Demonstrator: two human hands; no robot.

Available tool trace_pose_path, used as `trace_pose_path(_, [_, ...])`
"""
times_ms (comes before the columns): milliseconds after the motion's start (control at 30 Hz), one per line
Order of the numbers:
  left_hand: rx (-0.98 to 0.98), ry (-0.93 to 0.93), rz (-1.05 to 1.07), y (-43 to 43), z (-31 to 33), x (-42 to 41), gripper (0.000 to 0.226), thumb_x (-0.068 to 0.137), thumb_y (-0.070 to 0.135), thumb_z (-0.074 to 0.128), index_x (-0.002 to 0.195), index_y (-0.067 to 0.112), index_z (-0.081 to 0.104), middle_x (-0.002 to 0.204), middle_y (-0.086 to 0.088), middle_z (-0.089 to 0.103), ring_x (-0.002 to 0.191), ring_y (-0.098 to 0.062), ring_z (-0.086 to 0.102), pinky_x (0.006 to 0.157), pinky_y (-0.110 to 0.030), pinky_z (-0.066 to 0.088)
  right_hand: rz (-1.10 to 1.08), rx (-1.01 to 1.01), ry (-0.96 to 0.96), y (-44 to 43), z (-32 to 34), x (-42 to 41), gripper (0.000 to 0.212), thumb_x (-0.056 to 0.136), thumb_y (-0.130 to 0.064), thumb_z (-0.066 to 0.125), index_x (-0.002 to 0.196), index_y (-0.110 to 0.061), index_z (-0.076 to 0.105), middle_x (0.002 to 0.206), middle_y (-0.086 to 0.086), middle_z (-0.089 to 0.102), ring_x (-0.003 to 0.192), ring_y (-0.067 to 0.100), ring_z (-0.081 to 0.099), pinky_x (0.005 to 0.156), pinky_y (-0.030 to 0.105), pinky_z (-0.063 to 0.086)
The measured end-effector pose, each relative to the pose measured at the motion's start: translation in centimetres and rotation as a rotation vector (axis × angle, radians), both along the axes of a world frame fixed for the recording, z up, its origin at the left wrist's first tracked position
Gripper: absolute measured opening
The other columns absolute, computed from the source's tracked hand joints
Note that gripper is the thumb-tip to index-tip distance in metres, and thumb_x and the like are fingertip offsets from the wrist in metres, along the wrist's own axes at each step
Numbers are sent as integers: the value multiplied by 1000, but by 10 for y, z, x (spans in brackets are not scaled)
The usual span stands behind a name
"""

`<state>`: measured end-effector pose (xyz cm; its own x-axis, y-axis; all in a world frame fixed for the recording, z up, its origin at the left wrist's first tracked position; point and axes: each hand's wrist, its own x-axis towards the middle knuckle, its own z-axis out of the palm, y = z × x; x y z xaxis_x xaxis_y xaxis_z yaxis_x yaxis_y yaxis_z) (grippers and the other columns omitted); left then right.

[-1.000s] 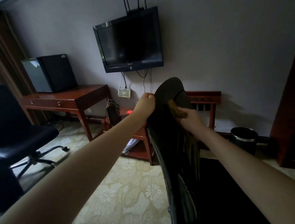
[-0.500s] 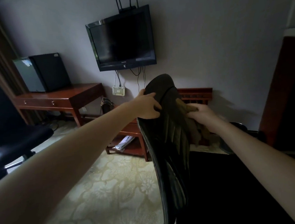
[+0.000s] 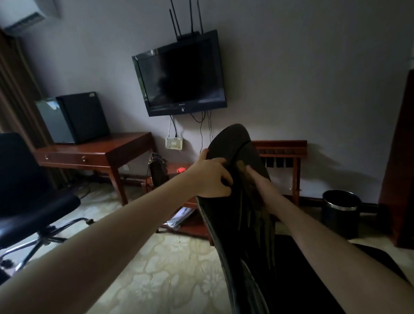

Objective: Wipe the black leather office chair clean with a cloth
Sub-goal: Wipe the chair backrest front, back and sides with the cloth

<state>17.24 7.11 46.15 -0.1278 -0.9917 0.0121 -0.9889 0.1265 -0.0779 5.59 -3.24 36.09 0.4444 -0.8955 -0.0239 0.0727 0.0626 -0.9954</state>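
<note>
At far left stands a second black swivel chair with a chrome base, beside a reddish wooden counter that carries a small black cabinet. In the middle, the backrest of the black leather office chair rises edge-on from the bottom of the view. The left hand grips its upper edge, fingers curled onto the leather. Just to the right, a brownish-olive cloth lies against the backrest's face under the right hand. I cannot tell whether those fingers clutch it or press flat. A round black bin stands by the wall at right.
</note>
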Motion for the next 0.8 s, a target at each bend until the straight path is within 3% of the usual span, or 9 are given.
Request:
trace_pose_path(67, [3, 10, 12, 3, 1, -2, 34, 93, 34, 49, 125, 27, 58, 146, -1, 34, 136, -16, 11, 110, -33, -8, -69, 18, -38, 5, -8, 4, 33, 97, -44, 45, 112, -19, 61, 101, 0, 62, 96, 18, 59, 70, 26, 46])
trace_pose_path(133, [3, 19, 22, 5, 2, -3, 35, 93, 35, 49, 126, 27, 57, 146, -1, 33, 136, -16, 12, 110, -33, -7, -129, -122, -56, 15, -23, 5, 30, 98, -32, 49, 117, -15, 64, 105, -4, 65, 104, 16, 61, 75, 19, 47])
trace_pose_path(233, [1, 13, 38, 6, 1, -4, 37, 93, 36, 49, 127, 27, 56, 148, -1, 31, 138, -17, 10, 112, -36, -7, -128, -298, -129, 44, -49, -4, 27, 95, -18, 54, 121, -19, 62, 122, -7, 62, 108, -4, 57, 89, 9, 43])
trace_pose_path(333, [-7, -3, 41, 4, -1, -4, 37, 93, 36, 48, 128, 26, 55, 152, 0, 26, 141, -17, 2, 113, -38, -6, -142, -429, -77, 75, -74, -13, 32, 93, -7, 55, 114, -31, 58, 126, -16, 52, 107, -20, 47, 93, 1, 32])
trace_pose_path(467, [-16, 1, 40, 5, -2, -5, 35, 95, 33, 45, 127, 25, 56, 152, 1, 26, 141, -16, 2, 112, -35, -5, -200, -563, -31, 105, -102, -16, 32, 87, -23, 57, 111, -43, 58, 129, -22, 49, 121, -8, 43, 101, 8, 29])
trace_pose_path(533, [-10, 21, 33, 7, 0, -6, 34, 96, 30, 43, 126, 25, 57, 152, 2, 27, 141, -15, 3, 112, -34, -8, -222, -582, -53, 105, -105, -17, 34, 89, -18, 58, 112, -43, 56, 128, -24, 48, 120, -9, 42, 102, 8, 29])
trace_pose_path(667, [-12, 6, 26, 5, -2, -6, 32, 96, 30, 43, 123, 26, 60, 151, 1, 29, 141, -15, 5, 112, -36, -12, -158, -566, -127, 88, -92, -12, 39, 93, -3, 52, 118, -33, 54, 124, -20, 51, 117, -12, 47, 100, 10, 34])
trace_pose_path(733, [-21, -13, 20, 3, -3, -6, 32, 96, 31, 43, 121, 26, 61, 148, 0, 33, 140, -16, 8, 112, -37, -11, -137, -531, -127, 69, -78, -6, 36, 95, -4, 50, 122, -29, 52, 125, -20, 51, 115, -15, 46, 100, 10, 33])
trace_pose_path(800, [-27, -11, 20, 4, -3, -6, 32, 96, 31, 42, 122, 25, 60, 146, 0, 35, 139, -16, 10, 112, -36, -10, -124, -496, -119, 45, -67, 0, 34, 97, -9, 50, 128, -22, 52, 131, -13, 51, 122, -6, 46, 104, 12, 33])
